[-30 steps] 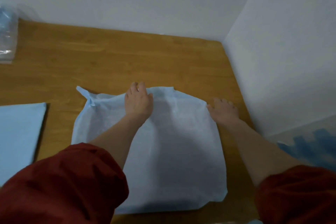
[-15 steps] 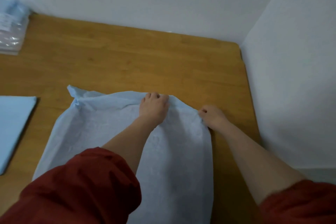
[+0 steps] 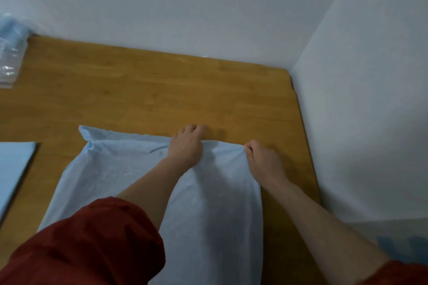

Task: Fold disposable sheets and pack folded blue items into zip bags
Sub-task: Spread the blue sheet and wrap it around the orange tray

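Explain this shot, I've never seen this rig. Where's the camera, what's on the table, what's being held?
No machine here: a person works with bare hands, and the one picture comes from a camera on their head, looking forward and down. On the wooden table a light blue sheet lies spread out. The left hand curls its fingers over the sheet's far edge; the right hand pinches its far right corner. At the left edge lies a folded blue sheet, and far left a stack of clear plastic bags.

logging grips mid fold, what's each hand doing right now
Left hand: closed, fingers curled over the far edge of the blue sheet.
Right hand: closed, pinching the sheet's far right corner.
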